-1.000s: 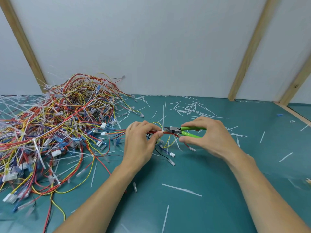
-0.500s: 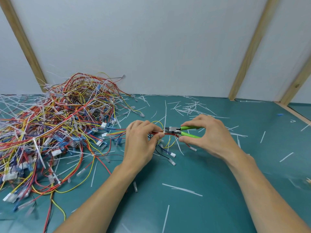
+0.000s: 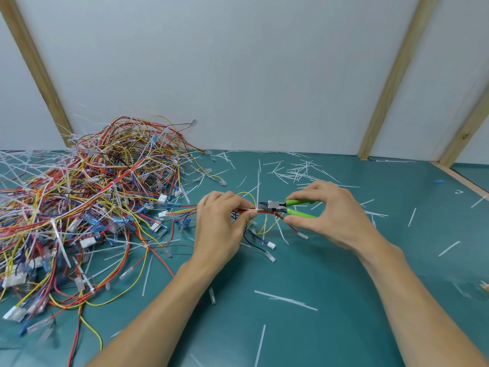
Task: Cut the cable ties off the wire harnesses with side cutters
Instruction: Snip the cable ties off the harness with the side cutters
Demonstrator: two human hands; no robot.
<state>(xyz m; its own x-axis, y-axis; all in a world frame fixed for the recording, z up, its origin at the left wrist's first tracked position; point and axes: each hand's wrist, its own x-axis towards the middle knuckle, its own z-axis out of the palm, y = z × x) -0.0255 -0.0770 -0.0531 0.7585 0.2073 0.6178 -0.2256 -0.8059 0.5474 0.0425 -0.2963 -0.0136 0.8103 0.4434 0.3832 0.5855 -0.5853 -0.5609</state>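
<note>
The left hand [image 3: 221,223] still pinched the wire bundle [image 3: 244,210] while the right hand [image 3: 330,215] kept gripping green cutters [image 3: 287,207], tips seemingly nearer the tie than before

Landmark: side cutters [image 3: 287,207], above the table [image 3: 344,327], mid-scene.
Harness pile [image 3: 87,202]: well left of cutters.
Held harness [image 3: 264,211]: at the cutter tips.
Left hand [image 3: 222,223]: just left.
Right hand [image 3: 333,215]: on the handles.
Wall [image 3: 238,75]: behind.

Teal table top [image 3: 330,300]. Carries big tangled pile of wire harnesses [image 3: 79,207] on left, cut white cable ties [image 3: 285,300] scattered all over, small blue scrap [image 3: 438,181] far right.
</note>
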